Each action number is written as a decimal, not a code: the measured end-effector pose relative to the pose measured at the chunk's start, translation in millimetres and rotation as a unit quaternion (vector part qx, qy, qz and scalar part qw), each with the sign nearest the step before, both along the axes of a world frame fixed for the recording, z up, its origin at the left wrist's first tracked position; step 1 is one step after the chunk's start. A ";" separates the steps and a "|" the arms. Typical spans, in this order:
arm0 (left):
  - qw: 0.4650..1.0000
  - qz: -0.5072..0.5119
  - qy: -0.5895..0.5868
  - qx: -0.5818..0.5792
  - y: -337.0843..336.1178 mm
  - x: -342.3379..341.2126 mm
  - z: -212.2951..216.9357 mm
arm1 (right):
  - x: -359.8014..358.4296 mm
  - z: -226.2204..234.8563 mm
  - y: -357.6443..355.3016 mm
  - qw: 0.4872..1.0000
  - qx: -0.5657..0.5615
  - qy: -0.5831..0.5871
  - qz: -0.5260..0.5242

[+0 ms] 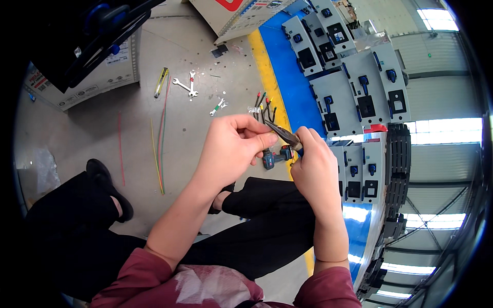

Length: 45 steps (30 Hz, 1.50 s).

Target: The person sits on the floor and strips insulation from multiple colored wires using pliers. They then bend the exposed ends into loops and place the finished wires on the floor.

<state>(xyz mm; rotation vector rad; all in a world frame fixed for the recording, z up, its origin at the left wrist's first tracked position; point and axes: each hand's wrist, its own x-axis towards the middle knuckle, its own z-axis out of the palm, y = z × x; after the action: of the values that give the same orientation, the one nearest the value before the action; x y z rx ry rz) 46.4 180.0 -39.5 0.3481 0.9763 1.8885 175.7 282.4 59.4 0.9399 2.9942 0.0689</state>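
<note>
My right hand (317, 161) is closed round the handles of long-nose pliers (284, 135), whose jaws point up and left. The tips of the pliers meet the fingers of my left hand (231, 143). That hand is pinched, thumb against forefinger; whatever it holds is too small or hidden to name. Beyond my hands, short black cables (263, 104) with red, green and yellow ends lie on the floor. A cordless drill (269, 159) rests just below the pliers, partly covered by my right hand.
Wrenches (192, 84) and a yellow utility knife (161, 82) lie on the grey floor. Long red, green and yellow wires (162, 143) stretch at left. Cartons (118, 72) stand at upper left and top. Grey cabinet panels with black handles (336, 102) line the right, past a yellow floor stripe (267, 66).
</note>
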 end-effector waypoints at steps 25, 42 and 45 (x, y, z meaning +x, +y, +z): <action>0.995 0.002 -0.058 0.086 16.4 8.9 -18.5 | 40.3 24.9 61.0 0.924 -0.300 0.188 -0.146; 0.997 0.034 -0.047 0.059 -1.9 18.1 11.6 | 346.7 -406.9 24.3 0.822 -0.331 0.031 -0.463; 0.999 0.032 -0.006 0.022 1.0 24.0 8.3 | 323.2 -472.5 -70.6 0.836 -0.364 -0.024 -0.409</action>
<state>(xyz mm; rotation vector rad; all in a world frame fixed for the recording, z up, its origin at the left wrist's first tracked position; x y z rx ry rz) 70.4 181.0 -31.3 0.3348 0.9481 1.9701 498.9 211.8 -413.1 1.8469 1.9710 -0.9308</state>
